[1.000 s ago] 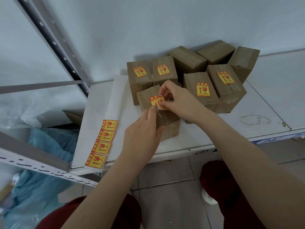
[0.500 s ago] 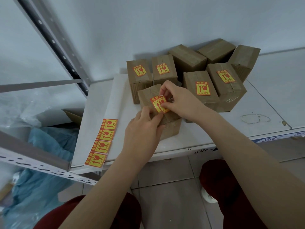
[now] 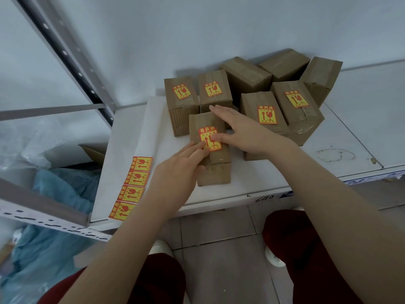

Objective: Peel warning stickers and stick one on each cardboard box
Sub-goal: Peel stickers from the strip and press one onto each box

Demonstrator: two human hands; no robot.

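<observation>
A small taped cardboard box (image 3: 203, 121) stands nearest me on the white shelf (image 3: 258, 178). A red and yellow warning sticker (image 3: 207, 138) lies flat on its top. My right hand (image 3: 241, 130) is spread over the box, its thumb pressing the sticker's right edge. My left hand (image 3: 177, 172) rests against the box's front left, fingertips touching the sticker's lower edge. Behind stand several more boxes: some carry stickers, such as the one at the middle right (image 3: 263, 110); three at the back (image 3: 245, 73) are bare.
A white backing strip (image 3: 135, 150) with several unpeeled stickers (image 3: 133, 185) lies along the shelf's left edge. A grey metal rack upright (image 3: 72, 62) rises at left. Blue plastic bags (image 3: 54, 249) lie below it. My knees in red cloth are over the tiled floor.
The sticker went from being pinched above the box to lying flat on its top. My right hand opened and spread over the box; my left fingers slid up to the sticker.
</observation>
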